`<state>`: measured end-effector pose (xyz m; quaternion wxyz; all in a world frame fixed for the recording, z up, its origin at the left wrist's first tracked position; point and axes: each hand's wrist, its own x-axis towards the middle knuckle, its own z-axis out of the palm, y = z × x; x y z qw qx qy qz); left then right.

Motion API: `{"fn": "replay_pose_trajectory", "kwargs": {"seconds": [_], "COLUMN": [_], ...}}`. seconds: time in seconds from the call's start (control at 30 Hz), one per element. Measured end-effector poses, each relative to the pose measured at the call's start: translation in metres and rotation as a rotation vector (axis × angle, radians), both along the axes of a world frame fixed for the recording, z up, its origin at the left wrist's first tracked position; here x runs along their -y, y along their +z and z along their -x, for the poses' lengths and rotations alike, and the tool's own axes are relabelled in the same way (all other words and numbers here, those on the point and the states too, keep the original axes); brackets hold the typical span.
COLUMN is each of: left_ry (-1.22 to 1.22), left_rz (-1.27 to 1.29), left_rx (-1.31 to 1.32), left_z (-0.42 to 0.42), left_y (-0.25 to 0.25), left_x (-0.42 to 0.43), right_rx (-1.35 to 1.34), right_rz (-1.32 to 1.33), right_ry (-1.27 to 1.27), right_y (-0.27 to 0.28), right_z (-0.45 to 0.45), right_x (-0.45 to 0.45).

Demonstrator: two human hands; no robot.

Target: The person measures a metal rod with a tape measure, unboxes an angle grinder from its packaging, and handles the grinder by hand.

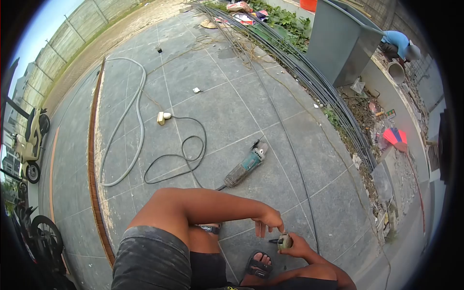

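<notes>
My right hand [300, 247] is closed around a small roundish olive-beige thing [285, 241] that looks like a tape measure. A short black piece [273, 240] sticks out of its left side. My left hand [269, 222] hangs just above and to the left, fingers pointing down and partly apart. One of its fingertips comes close to the top of the olive thing; whether they touch I cannot tell. On the grey tiles beyond my hands lies a teal angle grinder [247, 164], held by neither hand. Its black cord [203, 143] loops left to a pale plug and socket [163, 117].
A grey hose [142, 104] and a long brown strip [95, 145] lie to the left. Steel bars [309, 72] run along the right, beside a large grey bin [338, 41]. Another person [397, 44] in light blue crouches beyond it. Motorcycles [34, 140] stand far left.
</notes>
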<state>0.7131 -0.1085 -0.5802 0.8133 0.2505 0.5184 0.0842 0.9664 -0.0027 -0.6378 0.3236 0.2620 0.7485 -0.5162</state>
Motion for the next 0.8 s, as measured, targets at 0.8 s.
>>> {"fn": "replay_pose_trajectory", "kwargs": {"seconds": [0.8], "left_ry": [0.625], "left_rz": [-0.253], "left_rx": [-1.147], "left_z": [0.216], "left_y": [-0.032], "left_x": [0.099], "right_rx": [-0.172], "right_rz": [0.381], "right_ry": [-0.919], "right_y": [0.121], "right_z": [0.053], "right_x": [-0.048]}}
